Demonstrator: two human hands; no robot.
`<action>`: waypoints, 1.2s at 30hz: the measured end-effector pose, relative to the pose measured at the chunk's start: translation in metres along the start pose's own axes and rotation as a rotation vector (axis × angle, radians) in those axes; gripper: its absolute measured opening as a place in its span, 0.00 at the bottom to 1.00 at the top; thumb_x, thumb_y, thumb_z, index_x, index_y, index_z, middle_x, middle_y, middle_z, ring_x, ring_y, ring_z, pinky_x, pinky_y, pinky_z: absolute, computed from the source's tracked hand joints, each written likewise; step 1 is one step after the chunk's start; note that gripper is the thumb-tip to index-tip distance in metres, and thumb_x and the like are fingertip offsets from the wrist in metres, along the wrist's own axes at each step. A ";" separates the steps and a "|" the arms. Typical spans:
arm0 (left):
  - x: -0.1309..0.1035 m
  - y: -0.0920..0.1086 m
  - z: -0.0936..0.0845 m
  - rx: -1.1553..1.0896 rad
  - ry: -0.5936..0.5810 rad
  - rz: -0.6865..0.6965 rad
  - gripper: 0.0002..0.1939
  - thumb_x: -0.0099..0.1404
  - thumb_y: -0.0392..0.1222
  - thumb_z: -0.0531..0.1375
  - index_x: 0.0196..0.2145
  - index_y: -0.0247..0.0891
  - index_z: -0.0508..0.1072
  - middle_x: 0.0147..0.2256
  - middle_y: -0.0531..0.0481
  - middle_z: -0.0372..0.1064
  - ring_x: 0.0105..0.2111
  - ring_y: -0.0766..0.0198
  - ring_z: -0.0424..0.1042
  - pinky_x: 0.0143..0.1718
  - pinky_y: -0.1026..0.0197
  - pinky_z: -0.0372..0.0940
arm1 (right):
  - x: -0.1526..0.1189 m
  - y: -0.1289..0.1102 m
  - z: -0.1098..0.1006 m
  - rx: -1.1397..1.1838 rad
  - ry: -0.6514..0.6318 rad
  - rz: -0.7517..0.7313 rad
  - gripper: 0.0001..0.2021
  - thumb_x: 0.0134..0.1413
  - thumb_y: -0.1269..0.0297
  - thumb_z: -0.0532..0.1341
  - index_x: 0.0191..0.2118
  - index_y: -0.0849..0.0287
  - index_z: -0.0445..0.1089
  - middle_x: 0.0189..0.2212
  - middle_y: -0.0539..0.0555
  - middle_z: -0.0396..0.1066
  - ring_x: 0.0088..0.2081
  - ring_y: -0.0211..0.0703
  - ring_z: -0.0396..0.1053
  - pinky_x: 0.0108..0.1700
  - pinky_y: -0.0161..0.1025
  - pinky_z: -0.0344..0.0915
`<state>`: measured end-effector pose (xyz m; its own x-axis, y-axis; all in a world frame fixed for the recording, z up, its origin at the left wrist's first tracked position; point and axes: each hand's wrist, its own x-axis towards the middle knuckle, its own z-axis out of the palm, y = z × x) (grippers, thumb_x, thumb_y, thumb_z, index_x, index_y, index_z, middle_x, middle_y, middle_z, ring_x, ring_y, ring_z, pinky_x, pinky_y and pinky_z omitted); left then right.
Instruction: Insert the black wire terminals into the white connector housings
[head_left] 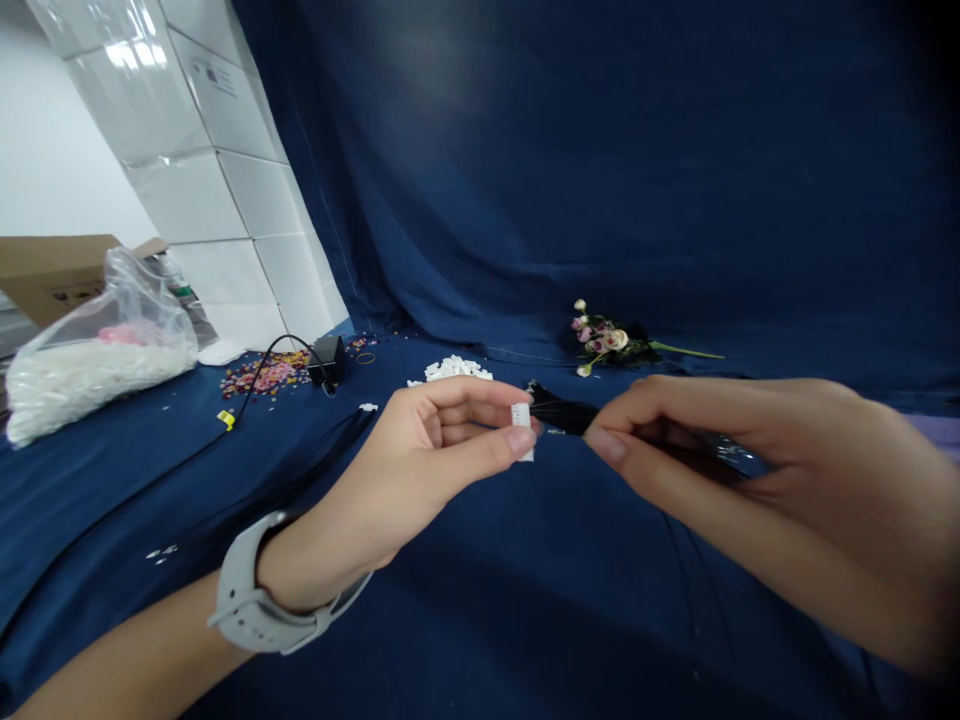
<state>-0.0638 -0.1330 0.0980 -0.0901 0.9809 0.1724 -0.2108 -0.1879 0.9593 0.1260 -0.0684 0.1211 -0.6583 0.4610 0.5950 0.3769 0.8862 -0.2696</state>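
Two narrow pinches, facing.
Left hand [420,440] holds white connector [522,418]; right hand [795,470], at its three o'clock, pinches black wires [568,415]; I'd keep both aligned, wrists steady.

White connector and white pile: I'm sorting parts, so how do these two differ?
The white connector is a single piece; the white pile is many small pieces heaped together. The connector is held up in the left hand; the pile lies on the blue cloth. Both are white.
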 end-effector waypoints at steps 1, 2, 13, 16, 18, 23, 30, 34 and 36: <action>0.000 0.000 0.000 -0.006 -0.011 -0.001 0.09 0.55 0.33 0.68 0.35 0.40 0.79 0.29 0.58 0.75 0.30 0.77 0.73 0.32 0.78 0.66 | 0.000 0.000 0.000 0.006 -0.005 0.008 0.07 0.56 0.64 0.59 0.27 0.51 0.69 0.17 0.40 0.65 0.16 0.27 0.58 0.14 0.23 0.52; -0.001 0.000 0.001 -0.011 -0.020 -0.001 0.09 0.55 0.33 0.68 0.35 0.40 0.79 0.29 0.58 0.75 0.30 0.77 0.73 0.32 0.79 0.66 | -0.001 0.000 0.000 0.008 -0.010 0.015 0.07 0.56 0.65 0.58 0.27 0.51 0.69 0.17 0.41 0.65 0.16 0.27 0.58 0.15 0.24 0.52; -0.004 -0.002 0.003 0.089 -0.025 0.039 0.09 0.55 0.32 0.68 0.35 0.42 0.79 0.30 0.57 0.76 0.32 0.74 0.74 0.36 0.76 0.69 | 0.001 -0.004 0.003 -0.060 -0.015 -0.041 0.10 0.55 0.68 0.56 0.24 0.55 0.68 0.17 0.41 0.63 0.17 0.26 0.58 0.18 0.27 0.52; -0.004 -0.003 0.003 0.100 -0.020 0.034 0.09 0.55 0.33 0.68 0.34 0.42 0.79 0.30 0.58 0.77 0.32 0.74 0.74 0.37 0.76 0.69 | 0.000 -0.004 0.003 -0.047 0.010 -0.080 0.10 0.56 0.67 0.55 0.25 0.57 0.67 0.16 0.42 0.62 0.16 0.26 0.56 0.17 0.28 0.50; -0.003 -0.003 0.003 0.108 -0.014 0.022 0.09 0.55 0.33 0.68 0.34 0.42 0.79 0.30 0.57 0.77 0.32 0.74 0.74 0.36 0.76 0.69 | 0.000 -0.005 0.004 -0.050 0.015 -0.087 0.10 0.56 0.68 0.56 0.25 0.57 0.67 0.16 0.42 0.61 0.16 0.25 0.55 0.17 0.29 0.49; -0.002 -0.003 0.003 0.099 -0.029 0.017 0.09 0.55 0.32 0.68 0.34 0.43 0.79 0.30 0.58 0.77 0.31 0.74 0.75 0.36 0.76 0.69 | 0.002 -0.009 0.004 -0.068 0.007 -0.113 0.10 0.56 0.70 0.55 0.25 0.59 0.66 0.17 0.43 0.61 0.16 0.25 0.54 0.18 0.30 0.49; -0.005 -0.004 0.003 0.101 -0.027 0.004 0.09 0.55 0.32 0.68 0.34 0.43 0.80 0.29 0.59 0.78 0.31 0.75 0.75 0.36 0.77 0.68 | -0.002 -0.006 0.006 -0.057 -0.028 -0.106 0.10 0.59 0.67 0.54 0.27 0.59 0.65 0.19 0.44 0.62 0.17 0.27 0.57 0.19 0.33 0.50; -0.003 -0.004 0.003 0.104 -0.023 0.005 0.09 0.55 0.32 0.68 0.34 0.43 0.80 0.30 0.58 0.78 0.31 0.74 0.75 0.36 0.77 0.69 | -0.004 -0.004 0.007 -0.039 -0.027 -0.097 0.10 0.60 0.67 0.54 0.27 0.59 0.66 0.19 0.44 0.62 0.17 0.28 0.57 0.20 0.33 0.50; -0.003 -0.004 0.004 0.099 -0.027 0.012 0.09 0.55 0.31 0.68 0.34 0.43 0.80 0.30 0.58 0.78 0.32 0.75 0.75 0.37 0.77 0.69 | -0.004 -0.004 0.008 -0.037 -0.010 -0.111 0.10 0.60 0.68 0.54 0.28 0.59 0.66 0.19 0.44 0.63 0.18 0.27 0.58 0.20 0.33 0.50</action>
<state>-0.0593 -0.1348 0.0950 -0.0651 0.9799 0.1887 -0.1128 -0.1951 0.9743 0.1215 -0.0732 0.1135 -0.7036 0.3603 0.6124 0.3249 0.9297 -0.1737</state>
